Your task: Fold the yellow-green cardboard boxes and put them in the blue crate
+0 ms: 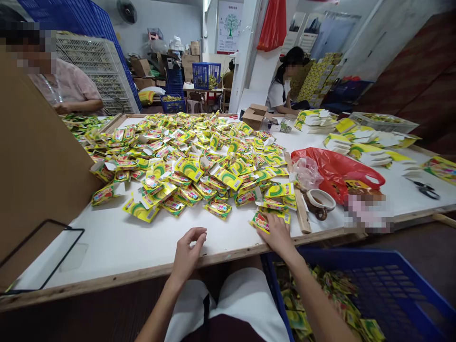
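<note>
My right hand [280, 233] is closed over a small yellow-green carton [259, 221] near the front of the white table, its thumb on the near side. Part of that carton is hidden under my fingers. Above the table's front edge, my left hand [189, 247] is loosely curled, with a gap between thumb and fingers and nothing visible in it. Beyond both hands spreads a large heap of similar flat cartons [188, 170], several with white end flaps standing open.
A wooden strip [302, 211] borders the heap on the right, beside a small cup [320, 199] and a red plastic bag [320, 166]. Scissors [423, 189] lie farther right. A blue crate [399, 280] with packets stands below. Cardboard [39, 156] rises at left. Two people sit beyond.
</note>
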`<state>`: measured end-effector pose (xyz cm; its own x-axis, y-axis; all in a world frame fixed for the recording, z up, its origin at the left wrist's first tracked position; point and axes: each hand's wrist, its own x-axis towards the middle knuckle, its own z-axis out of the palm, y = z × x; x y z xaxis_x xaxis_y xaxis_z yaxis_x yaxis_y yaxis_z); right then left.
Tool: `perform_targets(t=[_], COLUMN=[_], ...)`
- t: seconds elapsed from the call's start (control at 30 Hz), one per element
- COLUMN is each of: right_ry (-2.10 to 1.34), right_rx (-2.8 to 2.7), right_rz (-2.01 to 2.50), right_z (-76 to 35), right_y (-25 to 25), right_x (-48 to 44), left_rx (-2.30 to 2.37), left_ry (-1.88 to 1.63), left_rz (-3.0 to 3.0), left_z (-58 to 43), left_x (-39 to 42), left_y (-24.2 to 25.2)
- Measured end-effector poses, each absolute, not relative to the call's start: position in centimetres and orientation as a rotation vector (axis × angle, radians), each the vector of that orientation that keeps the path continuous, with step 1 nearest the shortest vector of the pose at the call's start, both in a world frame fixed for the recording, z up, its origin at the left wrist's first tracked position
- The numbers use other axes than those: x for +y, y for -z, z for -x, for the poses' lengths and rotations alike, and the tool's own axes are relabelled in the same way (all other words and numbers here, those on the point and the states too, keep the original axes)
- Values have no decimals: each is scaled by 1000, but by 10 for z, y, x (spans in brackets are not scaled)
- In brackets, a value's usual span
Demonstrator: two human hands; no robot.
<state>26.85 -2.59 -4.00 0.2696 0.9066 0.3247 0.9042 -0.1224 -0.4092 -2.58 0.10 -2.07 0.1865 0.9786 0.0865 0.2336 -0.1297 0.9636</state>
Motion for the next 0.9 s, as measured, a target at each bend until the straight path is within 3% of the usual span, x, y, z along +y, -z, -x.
perform_targets(t=[0.43, 0.6, 0.9], right_ry=[-744, -778, -772], right_rx=[-1384, -1522, -1445], right_rz=[1270, 1219, 1183], right_z=[-129, -142, -142], right_y=[19, 15, 12], right_x=[-25, -17, 1], left_rx=[1069, 980, 985], left_ry=[-1150, -1005, -1232], left_rz=[-1498, -1552, -1404], left_z=[5, 20, 9], left_x=[-2, 7, 14], left_y=[13, 12, 15])
